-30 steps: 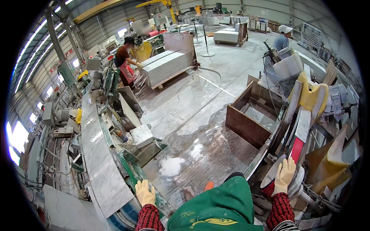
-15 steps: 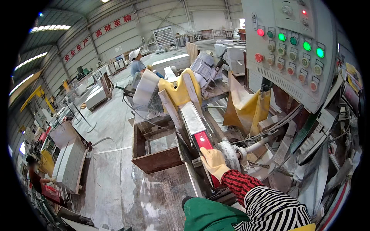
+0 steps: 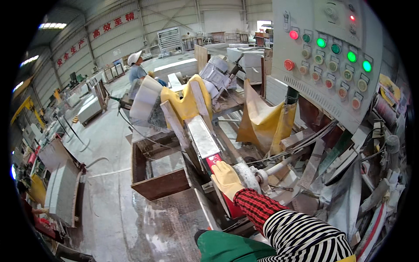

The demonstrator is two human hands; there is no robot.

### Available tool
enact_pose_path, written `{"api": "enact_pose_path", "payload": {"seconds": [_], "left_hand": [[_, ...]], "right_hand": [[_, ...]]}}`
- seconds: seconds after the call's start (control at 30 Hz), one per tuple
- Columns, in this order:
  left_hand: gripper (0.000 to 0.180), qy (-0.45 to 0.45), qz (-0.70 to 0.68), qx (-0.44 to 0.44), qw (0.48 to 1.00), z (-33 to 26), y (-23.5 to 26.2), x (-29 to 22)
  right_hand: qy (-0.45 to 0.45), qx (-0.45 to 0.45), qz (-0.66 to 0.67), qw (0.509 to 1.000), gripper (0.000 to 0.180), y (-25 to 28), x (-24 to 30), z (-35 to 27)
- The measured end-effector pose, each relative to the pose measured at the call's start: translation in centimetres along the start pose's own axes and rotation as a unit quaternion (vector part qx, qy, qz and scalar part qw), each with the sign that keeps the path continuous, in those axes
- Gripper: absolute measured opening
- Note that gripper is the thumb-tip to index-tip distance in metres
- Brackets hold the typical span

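The long, pale grey-white rectangular stone strip [image 3: 203, 136] lies ahead of the right hand [image 3: 227, 179] and slightly to its left, its near end just beyond the fingertips. Its long axis runs away from the hand, tilting a little leftward with distance, in line with the bright red flat belt [image 3: 233, 210] beneath the palm. The right hand is the nearer one; the left hand is out of view, so its grip cannot be told.

The right hand, in a cream rubber glove, is spread palm down on the belt, fingers nearly straight and close together, wrapped around nothing visible. What the palm may cover is hidden, and whether a fingertip meets the stone cannot be told.

Counted, there is one stone strip and one belt. Beyond the strip's far end, further from the hand, one draped yellow sheet [image 3: 185, 102] hangs with two upright weathered wooden boards [image 3: 173, 120]. One thick whitish round wheel [image 3: 248, 177] sits just right of the hand. Left of the hand stands one open-topped brown box [image 3: 160, 187]. Well beyond the hand, up to the right, hangs one light-grey control cabinet [image 3: 283, 48] with three brightly lit green buttons [image 3: 352, 56]. Far off to the left-ahead is one co-worker in a white cap [image 3: 136, 74].
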State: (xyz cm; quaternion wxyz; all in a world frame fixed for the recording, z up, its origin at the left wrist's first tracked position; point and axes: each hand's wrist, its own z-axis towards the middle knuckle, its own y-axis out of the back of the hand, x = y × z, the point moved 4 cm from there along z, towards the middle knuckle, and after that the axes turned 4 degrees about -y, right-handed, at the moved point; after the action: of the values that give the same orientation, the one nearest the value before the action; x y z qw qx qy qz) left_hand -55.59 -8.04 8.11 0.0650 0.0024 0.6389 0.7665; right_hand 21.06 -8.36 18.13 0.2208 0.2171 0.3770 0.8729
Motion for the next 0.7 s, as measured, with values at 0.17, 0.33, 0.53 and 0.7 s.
{"api": "enact_pose_path", "payload": {"seconds": [0.17, 0.33, 0.53, 0.7], "left_hand": [[0.038, 0.018, -0.001, 0.024, 1.0, -0.1, 1.6, -0.6], [0.037, 0.039, -0.006, 0.034, 0.999, 0.6, 3.9, -2.6], [0.037, 0.059, -0.008, 0.029, 0.998, 1.3, 5.5, -3.6], [0.036, 0.063, -0.005, 0.014, 0.998, 2.5, 5.7, -4.3]], "right_hand": [[0.01, 0.024, 0.026, 0.999, 0.031, 0.7, 0.4, 0.0], [0.026, 0.013, 0.029, 0.999, 0.03, 1.2, 1.1, -0.1], [0.027, 0.041, 0.043, 0.998, 0.034, 1.5, 1.5, -0.4], [0.033, 0.026, 0.052, 0.998, 0.034, 1.9, 1.8, -0.7]]}}
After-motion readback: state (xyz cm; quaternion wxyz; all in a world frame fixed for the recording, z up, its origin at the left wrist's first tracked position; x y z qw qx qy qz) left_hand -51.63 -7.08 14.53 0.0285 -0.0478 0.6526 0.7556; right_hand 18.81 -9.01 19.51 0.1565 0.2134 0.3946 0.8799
